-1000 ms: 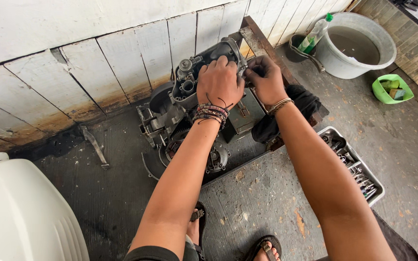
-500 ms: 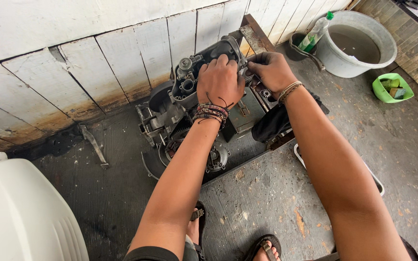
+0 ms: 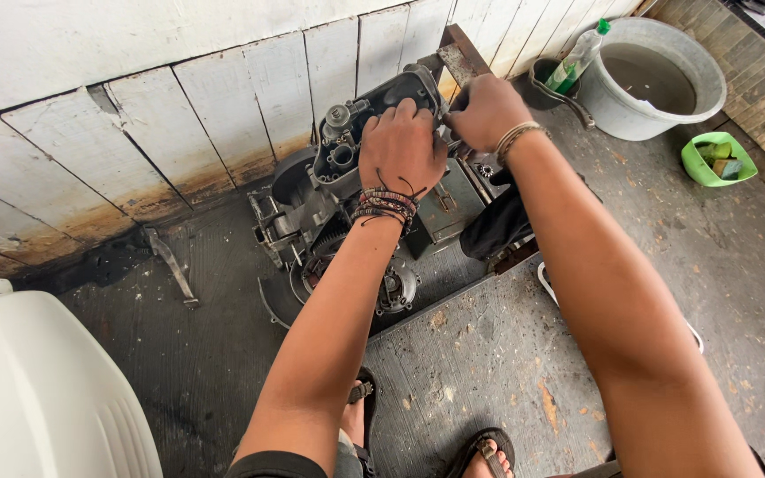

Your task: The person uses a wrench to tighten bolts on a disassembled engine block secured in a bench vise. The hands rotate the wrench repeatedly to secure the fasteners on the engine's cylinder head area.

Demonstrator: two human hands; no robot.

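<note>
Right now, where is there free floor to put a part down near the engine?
Bare floor lies between the engine and the white cover, past the metal strip. More lies right of the right forearm, below the green tub. It is crowded at the engine, where the left hand and right hand work, and by the bucket.

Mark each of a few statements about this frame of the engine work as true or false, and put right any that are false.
1. The left hand rests on top of the dark engine case. True.
2. The right hand holds the green-capped bottle. False: the bottle stands apart, beside the grey bucket; the right hand is at the engine case's far end.
3. The grey bucket has water in it. True.
4. The green tub sits between the person's feet. False: it lies on the floor at the right, near the bucket.
5. The left wrist wears beaded bracelets. True.
</note>
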